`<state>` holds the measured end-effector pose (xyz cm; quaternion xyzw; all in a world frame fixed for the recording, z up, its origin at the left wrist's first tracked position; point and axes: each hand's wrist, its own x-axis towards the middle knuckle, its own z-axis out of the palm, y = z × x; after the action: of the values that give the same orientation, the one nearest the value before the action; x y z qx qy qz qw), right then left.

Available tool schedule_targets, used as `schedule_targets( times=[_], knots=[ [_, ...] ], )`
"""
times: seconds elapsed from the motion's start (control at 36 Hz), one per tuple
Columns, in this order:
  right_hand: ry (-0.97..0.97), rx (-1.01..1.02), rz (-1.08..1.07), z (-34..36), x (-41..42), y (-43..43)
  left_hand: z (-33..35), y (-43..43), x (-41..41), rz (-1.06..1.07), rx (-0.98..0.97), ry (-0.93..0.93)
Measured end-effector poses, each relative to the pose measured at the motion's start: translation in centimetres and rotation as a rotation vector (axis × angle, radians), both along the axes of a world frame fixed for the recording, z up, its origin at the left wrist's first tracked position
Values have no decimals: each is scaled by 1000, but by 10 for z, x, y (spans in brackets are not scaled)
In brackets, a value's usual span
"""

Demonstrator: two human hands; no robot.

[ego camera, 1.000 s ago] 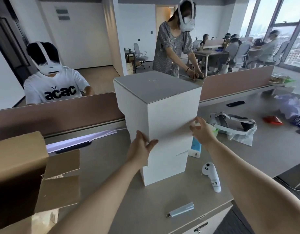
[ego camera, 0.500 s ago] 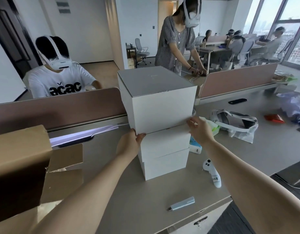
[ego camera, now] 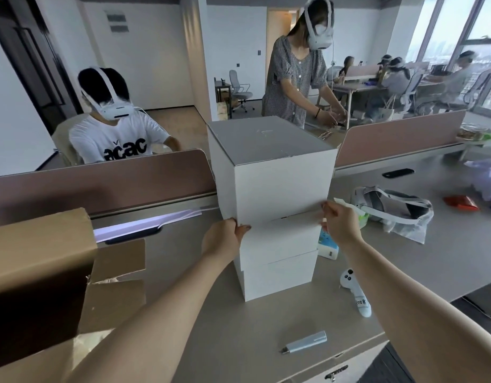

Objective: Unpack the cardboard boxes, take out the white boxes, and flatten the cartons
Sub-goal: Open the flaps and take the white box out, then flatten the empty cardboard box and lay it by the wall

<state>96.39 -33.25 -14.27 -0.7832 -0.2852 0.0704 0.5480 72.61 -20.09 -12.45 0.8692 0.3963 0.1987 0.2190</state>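
A tall white outer carton (ego camera: 280, 183) with a grey top stands raised over a stack of two white boxes (ego camera: 280, 261) on the desk. My left hand (ego camera: 225, 239) grips the carton's bottom edge at its near left corner. At the bottom right corner my right hand (ego camera: 339, 222) pinches the same edge. The two stacked boxes show below the carton's rim; whether more sit inside it is hidden. A brown cardboard box (ego camera: 39, 258) with loose flaps lies at the left edge of the desk.
A blue utility knife (ego camera: 305, 342) lies near the desk's front edge. A white controller (ego camera: 354, 291), a tissue pack (ego camera: 327, 244) and a bagged headset (ego camera: 390, 205) sit right of the stack. Pink dividers (ego camera: 100, 183) run behind it, with two people beyond them.
Both hands have moved up with the outer carton. It has slid upward off the stack, and the two white boxes beneath it have come into view.
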Motion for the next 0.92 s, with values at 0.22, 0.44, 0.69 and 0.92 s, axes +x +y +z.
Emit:
schedule_targets(
  times=[0.22,0.44,0.69,0.92],
  knots=[
    [33,-172,69,4,-14,-3,1,-2,-2,-20,-5,64],
    [164,-634,139,-8,-82,-9,-27,3,-83,-39,-227,93],
    [182,-619,370,-14,-228,39,-25,17,-253,167,-99,243],
    [95,-637,608,-26,-399,85,-36,16,-421,245,-97,321]
  ],
)
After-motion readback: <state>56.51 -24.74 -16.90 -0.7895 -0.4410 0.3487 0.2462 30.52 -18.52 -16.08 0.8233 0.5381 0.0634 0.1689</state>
